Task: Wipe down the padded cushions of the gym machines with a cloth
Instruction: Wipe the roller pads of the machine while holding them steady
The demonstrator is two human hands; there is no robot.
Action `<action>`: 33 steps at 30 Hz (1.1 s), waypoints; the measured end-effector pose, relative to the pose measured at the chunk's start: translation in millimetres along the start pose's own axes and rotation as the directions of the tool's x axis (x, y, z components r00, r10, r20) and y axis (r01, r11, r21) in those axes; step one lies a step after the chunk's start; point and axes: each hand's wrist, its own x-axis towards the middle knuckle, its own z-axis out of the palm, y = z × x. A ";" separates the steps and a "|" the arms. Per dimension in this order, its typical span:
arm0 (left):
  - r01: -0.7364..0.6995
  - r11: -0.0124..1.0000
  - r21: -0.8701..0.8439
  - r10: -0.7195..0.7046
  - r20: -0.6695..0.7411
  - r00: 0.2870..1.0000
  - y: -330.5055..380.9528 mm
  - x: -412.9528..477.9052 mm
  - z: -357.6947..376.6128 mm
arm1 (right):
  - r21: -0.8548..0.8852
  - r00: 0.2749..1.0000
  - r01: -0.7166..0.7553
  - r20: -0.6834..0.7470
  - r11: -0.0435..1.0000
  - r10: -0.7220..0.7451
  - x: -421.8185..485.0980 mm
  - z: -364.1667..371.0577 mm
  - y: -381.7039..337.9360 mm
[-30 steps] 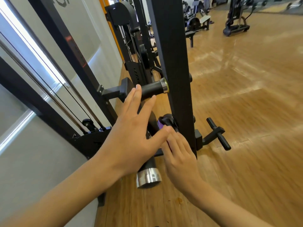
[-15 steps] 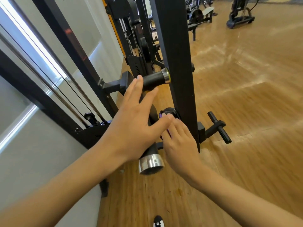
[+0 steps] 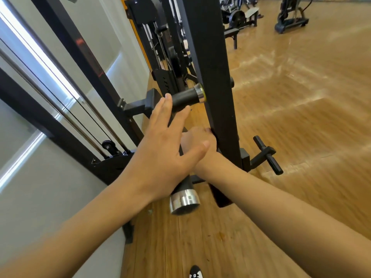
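My left hand (image 3: 160,149) lies open, fingers straight and spread, its palm over the lower roller (image 3: 183,185) and its fingertips up at the left end of the upper roller (image 3: 184,98). My right hand (image 3: 197,140) is tucked just behind the left thumb, against the near edge of the post (image 3: 212,77). Its fingers are hidden there, so I cannot tell whether it grips anything.

The cloth is nowhere I can see: not in the left hand, and not showing around the right one (it may be bunched behind the post, but that is a guess). Both rollers are black with chrome end caps. From here I cannot say whether they are padded, and neither shows a wet streak or any other mark of wiping.

I judge the job is barely under way on this machine. No cloth is on a cushion, and the hands look busy with the frame rather than with wiping. Finding the cloth comes first, then the two rollers.

To the right of the post a T-handle (image 3: 268,155) sticks out over the floor (image 3: 301,117), and to the left the cables (image 3: 60,93) run along the wall. More machines stand far off, a bench (image 3: 241,17) among them, and I would count their pads as still to do.
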 end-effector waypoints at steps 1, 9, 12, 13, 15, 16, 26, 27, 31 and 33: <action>0.001 1.000 0.007 -0.001 0.007 1.000 0.0 -0.4 -1.4 | -0.012 1.000 0.010 -0.022 1.000 -0.011 0.4 -0.6 1.2; -0.006 0.999 -0.045 0.006 -0.001 1.000 -7.7 -5.9 -3.5 | -0.009 0.878 0.156 -0.457 0.988 -0.143 -67.2 58.7 35.4; 0.008 1.000 -0.020 -0.007 0.022 1.000 -4.3 1.2 -2.0 | 0.123 0.924 0.097 -0.380 0.988 -0.043 -19.8 28.2 15.3; 0.007 1.000 -0.015 -0.007 0.025 1.000 -4.6 2.7 -1.7 | 0.142 0.927 0.086 -0.374 0.986 -0.027 -14.3 25.6 12.6; -0.014 1.000 -0.013 0.014 0.006 1.000 -7.9 3.1 -1.5 | 0.112 0.900 0.115 -0.433 0.987 -0.056 -23.2 48.9 20.7; -0.023 1.000 -0.017 0.023 -0.004 1.000 -9.1 2.0 -1.5 | 0.095 0.855 0.153 -0.511 0.984 -0.084 -40.4 64.3 27.5; -0.012 1.000 -0.011 0.013 0.011 1.000 -1.2 -0.2 -0.5 | 0.169 0.700 0.245 -0.712 0.955 -0.054 -59.6 73.8 42.5; -0.013 1.000 -0.011 0.013 0.011 1.000 -1.3 -0.8 -1.5 | 0.134 0.666 0.244 -0.743 0.961 -0.066 -71.1 92.7 50.0; -0.004 0.999 -0.050 0.004 -0.006 1.000 3.0 -5.2 -1.7 | 0.053 0.593 0.223 -0.800 0.973 -0.092 -95.8 126.3 64.9; -0.001 0.999 -0.050 0.000 -0.011 1.000 6.2 -4.2 -0.9 | 0.134 0.583 0.239 -0.812 0.962 -0.032 -74.7 92.1 53.4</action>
